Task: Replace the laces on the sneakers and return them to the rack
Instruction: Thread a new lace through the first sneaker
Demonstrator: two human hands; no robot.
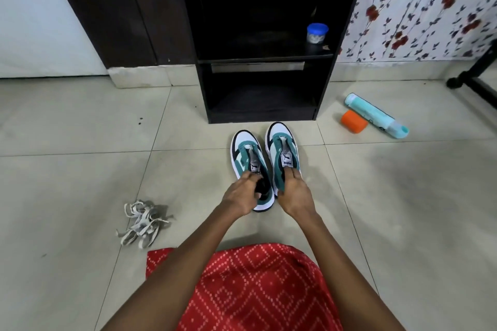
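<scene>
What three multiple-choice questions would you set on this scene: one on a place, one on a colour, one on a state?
1. Where do the loose laces lie?
A. on a chair
B. on the floor, left of the sneakers
C. inside a sneaker

2. What colour is the lid of the jar on the rack?
A. red
B. green
C. blue

3. In what state are the sneakers?
A. upright, without laces
B. laced and tied
C. lying upside down

Answers:
1 B: the pale tangle lies on the floor, apart from the pair and to its left.
2 C: the jar's lid is plainly blue.
3 A: both stand on their soles, and their tongues show bare, with no lace across them.
</scene>
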